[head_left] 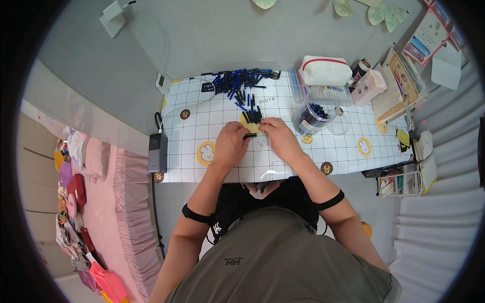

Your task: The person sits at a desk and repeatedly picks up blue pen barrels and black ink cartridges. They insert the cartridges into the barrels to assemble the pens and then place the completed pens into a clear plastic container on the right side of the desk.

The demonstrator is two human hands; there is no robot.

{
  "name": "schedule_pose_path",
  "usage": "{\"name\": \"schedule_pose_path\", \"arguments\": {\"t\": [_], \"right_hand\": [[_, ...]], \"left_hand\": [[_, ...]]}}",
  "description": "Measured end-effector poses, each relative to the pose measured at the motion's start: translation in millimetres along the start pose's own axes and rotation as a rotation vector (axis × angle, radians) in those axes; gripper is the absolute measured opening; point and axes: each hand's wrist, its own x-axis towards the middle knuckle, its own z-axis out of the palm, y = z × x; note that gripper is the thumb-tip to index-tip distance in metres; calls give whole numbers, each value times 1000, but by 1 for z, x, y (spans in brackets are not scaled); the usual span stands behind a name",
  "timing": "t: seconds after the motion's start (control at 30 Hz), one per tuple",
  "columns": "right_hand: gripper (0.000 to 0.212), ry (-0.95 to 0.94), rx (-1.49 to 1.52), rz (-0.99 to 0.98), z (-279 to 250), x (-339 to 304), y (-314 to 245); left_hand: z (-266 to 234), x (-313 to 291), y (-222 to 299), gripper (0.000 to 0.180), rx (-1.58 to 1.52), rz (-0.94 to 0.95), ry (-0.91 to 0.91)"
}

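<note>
Black pen (249, 136) at frame centre is pinched between left hand (231, 144) and right hand (281, 139), apparently mid-assembly; pressing its parts together squarely seems due.

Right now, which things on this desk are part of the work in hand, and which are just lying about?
In use:
left hand and right hand, both on a black pen part
small row of dark pieces
big pile of blue and black pieces
clear jar of pieces

Lying about:
white pouch
pink box
power bank
notebooks

a home bedroom: a small desk (283, 151) beside a pink frilled bed (121, 187) (notebooks (404, 81) stacked nearby).
</note>
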Motion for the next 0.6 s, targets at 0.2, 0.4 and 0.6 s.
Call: {"name": "schedule_pose_path", "arguments": {"t": [0.2,0.4,0.6], "right_hand": [[17,-26,-66,-7,-6,10,5],[11,-104,-148,12,-10,16,7],[9,-170,-223,12,-15,24,8]], "left_hand": [[-17,-3,-4,18,55,-69,4],[-23,-8,-17,15,101,-106,3],[-35,-5,-19,16,108,-219,-72]]}}
